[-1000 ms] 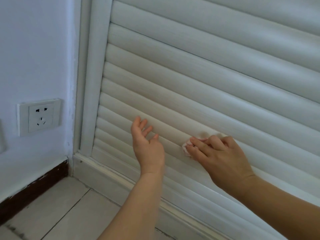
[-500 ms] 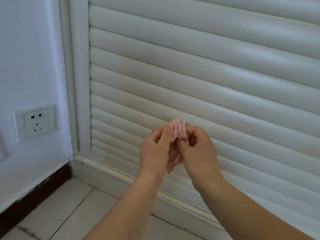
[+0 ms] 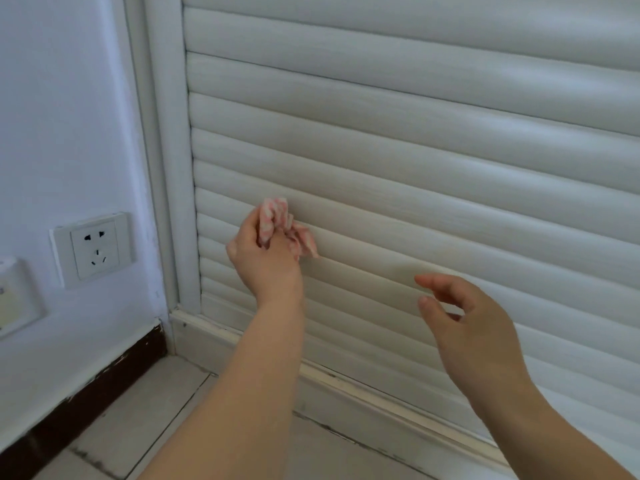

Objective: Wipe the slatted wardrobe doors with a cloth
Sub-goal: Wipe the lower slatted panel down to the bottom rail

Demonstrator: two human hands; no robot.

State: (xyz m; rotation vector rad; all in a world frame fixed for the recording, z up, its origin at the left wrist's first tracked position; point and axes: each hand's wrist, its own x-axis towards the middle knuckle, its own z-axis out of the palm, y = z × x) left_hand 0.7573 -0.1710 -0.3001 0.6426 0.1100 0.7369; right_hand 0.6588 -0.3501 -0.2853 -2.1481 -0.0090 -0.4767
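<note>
Head view: a small crumpled pink-and-white patterned cloth (image 3: 282,225) is gripped in the left hand (image 3: 265,261), fingers curled round it, one loose end hanging to the right. The cloth is held at the lower-left part of the white slatted wardrobe door (image 3: 415,161), touching or just off a slat; which one cannot be told. The right hand (image 3: 464,323) is held apart from the door, lower right of the cloth, fingers loosely bent and spread, nothing held. A white wall socket (image 3: 93,249) is seen left of the door frame, and tiled floor (image 3: 145,420) below the door.

Step judged: cloth bunched in the left hand, wiping of the lower slats about to be started from the left edge. Next move calls for the cloth to be pressed flat against a slat and drawn along its length, slat by slat, with the grooves between followed. The loose end may need to be gathered in first.
</note>
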